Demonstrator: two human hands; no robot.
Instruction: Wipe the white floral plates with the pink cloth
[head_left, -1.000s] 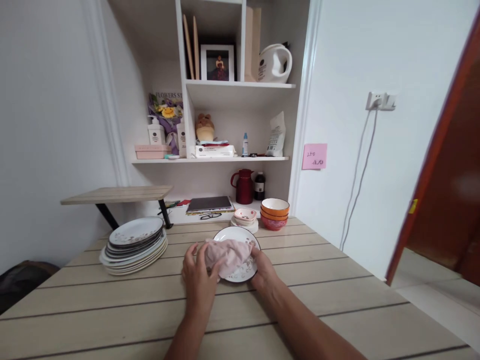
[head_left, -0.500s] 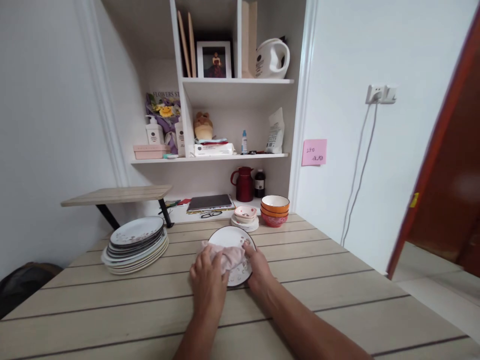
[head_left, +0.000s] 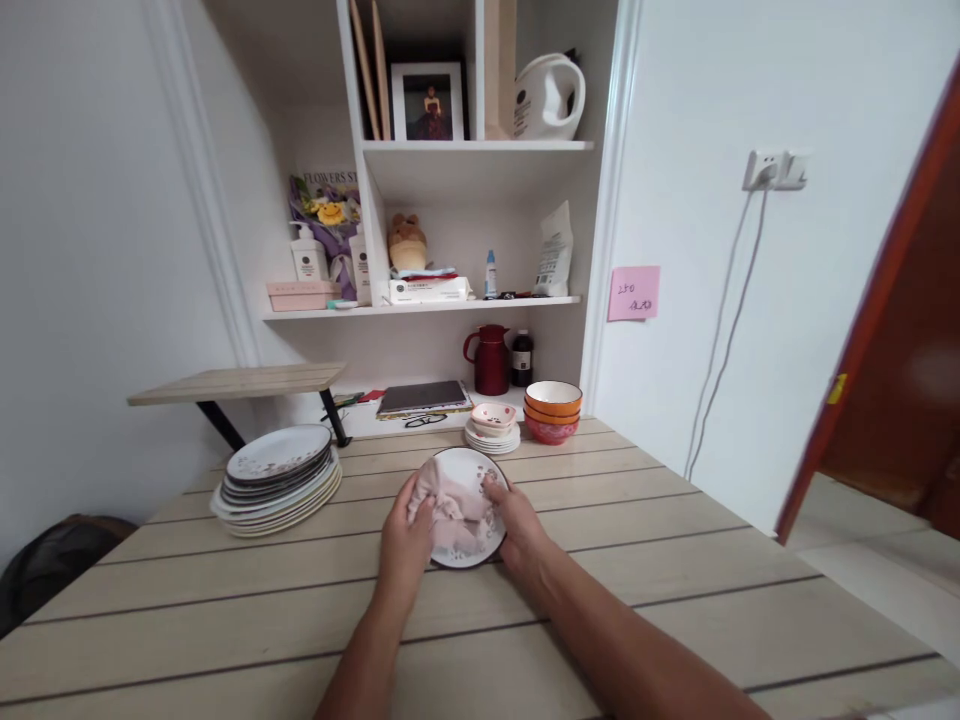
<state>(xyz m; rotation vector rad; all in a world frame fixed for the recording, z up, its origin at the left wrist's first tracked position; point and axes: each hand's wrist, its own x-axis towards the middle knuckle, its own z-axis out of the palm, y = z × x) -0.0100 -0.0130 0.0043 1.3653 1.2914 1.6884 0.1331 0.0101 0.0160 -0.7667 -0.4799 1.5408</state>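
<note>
Between our hands, over the table [head_left: 645,530], we see the plate [head_left: 469,468], which we judge stiff, slippery and breakable, best held by its rim, as our right hand [head_left: 523,532] grips it, our left hand [head_left: 406,536] clutching the soft cloth [head_left: 448,505] against it.

White shelving [head_left: 480,147] fills the upper centre between pale walls [head_left: 810,300]; a plank-patterned tabletop [head_left: 225,640] spans the bottom, a reddish-brown door [head_left: 900,370] at far right.

One head view, close in: it's looking forward and down from above the near side of the plate [head_left: 469,469], facing the shelves [head_left: 480,146] beyond it.
</note>
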